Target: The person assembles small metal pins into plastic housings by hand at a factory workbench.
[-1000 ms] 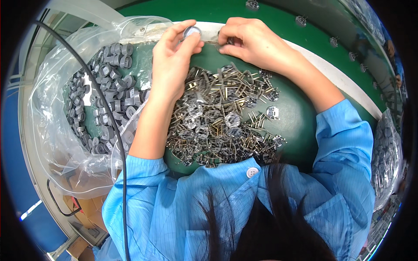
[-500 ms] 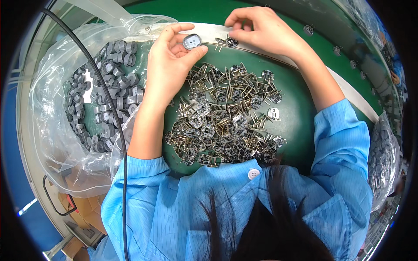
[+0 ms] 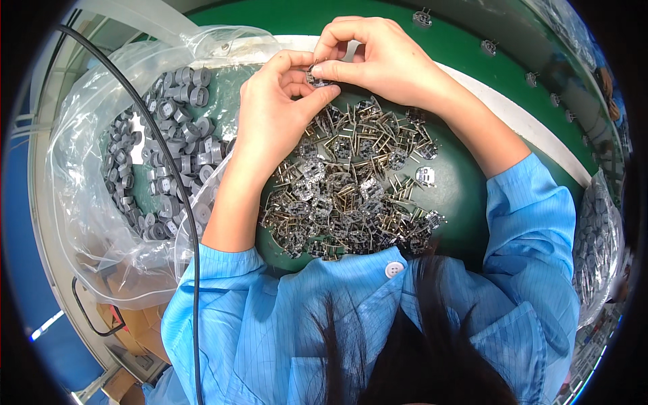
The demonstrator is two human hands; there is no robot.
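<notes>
Above the heap of circuit boards, my two hands meet at the fingertips. My left hand (image 3: 273, 104) grips a small grey plastic housing, now mostly hidden by the fingers. Over it, my right hand (image 3: 385, 61) pinches a small round circuit board (image 3: 314, 77) between thumb and fingers. The board is at the housing; whether it sits inside cannot be made out. Below my hands lies a loose heap of circuit boards with metal pins (image 3: 351, 182). To the left, many grey round housings (image 3: 182, 145) lie in a clear plastic bag (image 3: 81, 223).
A black cable (image 3: 152, 118) hangs across the left side. Beyond a white curved edge (image 3: 520, 125), a green surface carries several spaced boards (image 3: 489, 46). Another plastic bag of grey parts (image 3: 597, 250) stands at the right. A single board (image 3: 425, 177) lies right of the heap.
My right hand has moved left with a circuit board and met my left hand at the housing. My left hand has shifted slightly right and down. The boards on the far green surface have moved.
</notes>
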